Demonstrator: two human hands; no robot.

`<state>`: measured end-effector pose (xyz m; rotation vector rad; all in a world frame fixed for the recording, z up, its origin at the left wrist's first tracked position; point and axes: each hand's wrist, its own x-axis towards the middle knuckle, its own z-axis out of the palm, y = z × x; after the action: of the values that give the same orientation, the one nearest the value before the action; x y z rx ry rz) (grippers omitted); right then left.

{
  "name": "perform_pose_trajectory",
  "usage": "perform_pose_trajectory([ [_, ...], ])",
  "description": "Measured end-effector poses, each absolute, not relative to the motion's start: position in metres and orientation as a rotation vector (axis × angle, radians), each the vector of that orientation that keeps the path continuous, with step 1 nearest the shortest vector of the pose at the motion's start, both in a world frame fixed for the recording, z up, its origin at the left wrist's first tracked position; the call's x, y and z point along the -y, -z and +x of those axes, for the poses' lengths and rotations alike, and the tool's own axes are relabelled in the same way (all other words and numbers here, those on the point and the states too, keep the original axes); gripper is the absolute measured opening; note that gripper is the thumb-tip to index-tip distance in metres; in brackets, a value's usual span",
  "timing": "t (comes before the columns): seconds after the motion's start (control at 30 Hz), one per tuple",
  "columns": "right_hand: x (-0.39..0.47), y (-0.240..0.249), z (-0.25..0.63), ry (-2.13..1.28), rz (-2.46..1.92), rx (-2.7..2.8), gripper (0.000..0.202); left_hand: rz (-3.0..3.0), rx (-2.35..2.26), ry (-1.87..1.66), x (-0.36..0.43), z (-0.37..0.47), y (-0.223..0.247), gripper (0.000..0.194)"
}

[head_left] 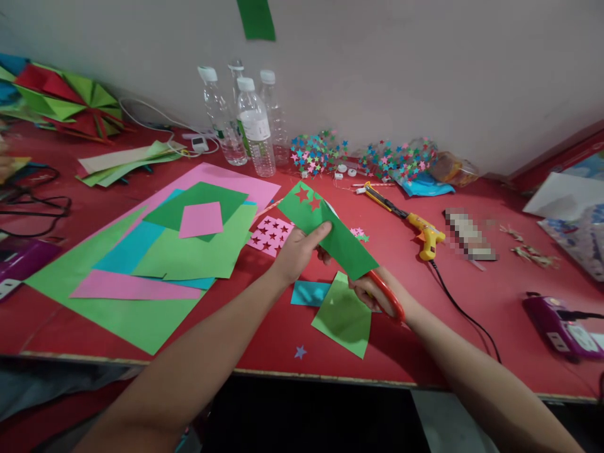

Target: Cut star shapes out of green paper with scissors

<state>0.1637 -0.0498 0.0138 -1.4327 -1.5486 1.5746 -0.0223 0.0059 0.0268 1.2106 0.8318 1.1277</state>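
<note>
My left hand pinches a dark green paper strip, its thumb lying on top. Red shows through two star-shaped holes near the strip's far end. My right hand grips scissors by their red-orange handle at the strip's near end; most of the blades is hidden behind the paper. Under the hands lie a light green paper piece and a small blue paper piece. Left of the strip is a pink sheet punched with stars. Small loose paper stars lie beyond my right hand.
Layered coloured sheets cover the table's left part. Several plastic bottles stand by the wall, beside star clusters. To the right are a yellow glue gun with a trailing cord and a purple power strip. A loose star lies near the front edge.
</note>
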Motion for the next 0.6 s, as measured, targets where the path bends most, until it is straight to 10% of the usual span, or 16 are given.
perform_pose_trajectory([
  [0.6, 0.054, -0.023, 0.163, -1.534, -1.353, 1.691, 0.026, 1.158, -0.763, -1.146, -0.006, -0.022, -0.024, 0.04],
])
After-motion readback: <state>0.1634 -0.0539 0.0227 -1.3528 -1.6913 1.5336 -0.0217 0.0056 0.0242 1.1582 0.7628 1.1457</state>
